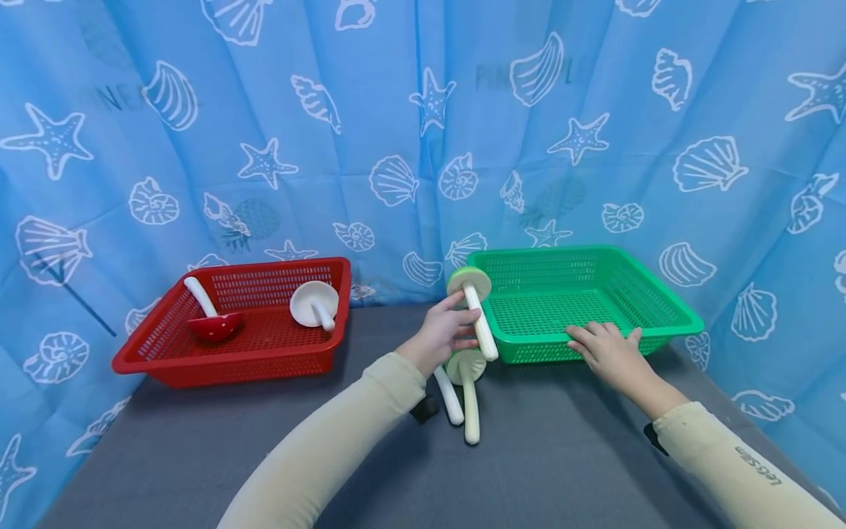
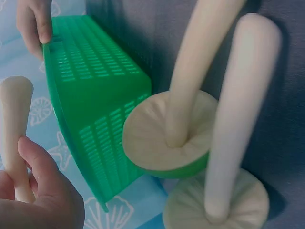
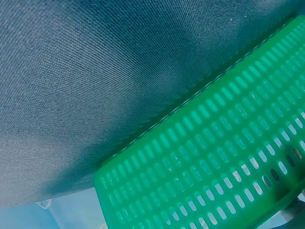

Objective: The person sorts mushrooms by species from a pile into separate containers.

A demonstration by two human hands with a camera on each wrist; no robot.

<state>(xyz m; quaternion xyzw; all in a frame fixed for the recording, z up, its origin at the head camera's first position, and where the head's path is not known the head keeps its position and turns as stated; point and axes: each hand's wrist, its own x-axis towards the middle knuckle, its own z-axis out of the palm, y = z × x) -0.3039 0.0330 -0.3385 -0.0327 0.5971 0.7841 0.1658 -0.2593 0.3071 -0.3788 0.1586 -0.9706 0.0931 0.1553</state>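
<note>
My left hand point(image 1: 441, 334) grips the stem of a green-capped toy mushroom point(image 1: 482, 323) in front of the green basket's left corner. In the left wrist view the thumb and fingers pinch that pale stem point(image 2: 15, 119). Just below this hand, two more toy mushrooms lie on the table, one with a cream stem point(image 1: 471, 411) and one with a white stem point(image 1: 451, 400). The left wrist view shows their pale, ribbed undersides up close. My right hand point(image 1: 611, 356) rests on the front rim of the green basket point(image 1: 529, 349), fingers lying fairly straight across it.
A red basket point(image 1: 251, 371) stands at the left, holding a white-dotted red toy mushroom point(image 1: 214, 325) and another with its pale underside point(image 1: 305, 305) showing. Grey cloth point(image 1: 529, 463) covers the table. Behind the baskets hangs a blue shell-patterned curtain point(image 1: 423, 147).
</note>
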